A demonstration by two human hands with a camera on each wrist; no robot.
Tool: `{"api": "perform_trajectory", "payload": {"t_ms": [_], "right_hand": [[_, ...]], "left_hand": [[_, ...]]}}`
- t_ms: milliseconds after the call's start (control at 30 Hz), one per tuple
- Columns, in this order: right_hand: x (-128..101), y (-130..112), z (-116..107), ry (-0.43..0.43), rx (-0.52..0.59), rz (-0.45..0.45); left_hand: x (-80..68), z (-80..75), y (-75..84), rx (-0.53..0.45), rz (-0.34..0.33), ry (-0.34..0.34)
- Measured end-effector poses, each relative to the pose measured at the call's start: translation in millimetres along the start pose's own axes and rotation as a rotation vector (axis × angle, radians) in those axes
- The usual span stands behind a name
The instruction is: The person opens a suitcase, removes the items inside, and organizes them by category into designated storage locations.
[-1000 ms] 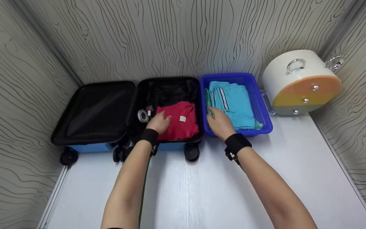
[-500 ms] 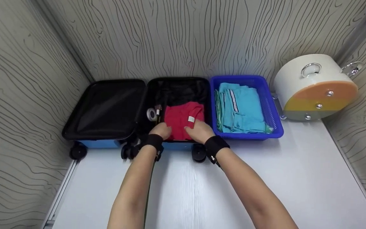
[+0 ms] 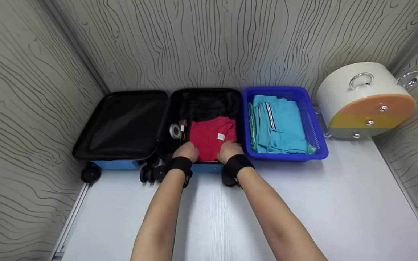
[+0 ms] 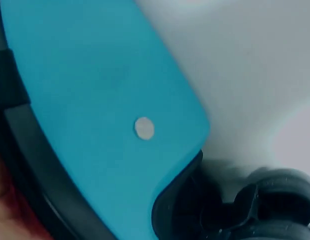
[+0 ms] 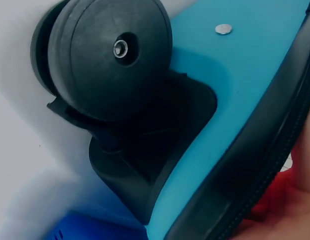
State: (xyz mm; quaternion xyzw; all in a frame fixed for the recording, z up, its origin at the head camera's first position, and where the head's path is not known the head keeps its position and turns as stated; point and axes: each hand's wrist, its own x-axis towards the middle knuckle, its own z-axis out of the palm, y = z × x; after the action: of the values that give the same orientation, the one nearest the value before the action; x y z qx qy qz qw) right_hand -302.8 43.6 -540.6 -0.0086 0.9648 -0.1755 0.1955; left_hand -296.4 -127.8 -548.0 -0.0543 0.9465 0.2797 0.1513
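Note:
A red folded garment (image 3: 209,136) with a white label lies in the right half of an open suitcase (image 3: 209,90), whose shell is blue and lining black. My left hand (image 3: 187,151) grips the garment's near left edge, fingers curled and partly hidden. My right hand (image 3: 229,150) holds its near right edge in the same way, just inside the suitcase's front rim. In the left wrist view, the blue shell (image 4: 105,100) covers most of the picture, with a sliver of hand and red cloth at lower left. A black wheel (image 5: 110,60) fills much of the right wrist view.
Beside the garment lie a roll of tape (image 3: 175,131) and small items. The suitcase's other half (image 3: 122,123) lies open at left. At right stands a blue basket (image 3: 316,134) with folded turquoise clothes (image 3: 287,127). A cream round case (image 3: 368,98) stands beyond it.
My right hand came from the clothes in the blue basket to the red garment, then settled at its near right edge. My left hand moved down along the garment to its near left edge.

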Motion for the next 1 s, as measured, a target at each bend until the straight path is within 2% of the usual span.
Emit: {"api": "perform_trajectory", "payload": {"t_ms": [200,333,433,633,800,1000], "right_hand": [[16.4,-1.3,5.8,-0.045,0.047,0.111],[23.6,0.4,9.8,-0.043,-0.025,0.067],[25.5,1.4,9.8,-0.013,-0.022,0.025],[22.3,6.2,0.1,0.004,0.161,0.01],[18.9,10.4,-8.1,0.024,0.314,-0.024],[20.3,14.1,-7.7,0.026,0.445,-0.014]], "left_hand": [[-1.8,1.3,3.7,0.015,-0.041,0.045],[-2.9,4.7,6.3,0.067,-0.088,0.033],[-0.7,5.5,6.4,0.083,-0.134,0.03],[8.3,8.8,3.6,0.075,-0.208,0.044],[17.2,12.5,0.2,0.089,-0.226,0.036],[25.3,14.3,-2.2,0.024,-0.244,0.062]]}}
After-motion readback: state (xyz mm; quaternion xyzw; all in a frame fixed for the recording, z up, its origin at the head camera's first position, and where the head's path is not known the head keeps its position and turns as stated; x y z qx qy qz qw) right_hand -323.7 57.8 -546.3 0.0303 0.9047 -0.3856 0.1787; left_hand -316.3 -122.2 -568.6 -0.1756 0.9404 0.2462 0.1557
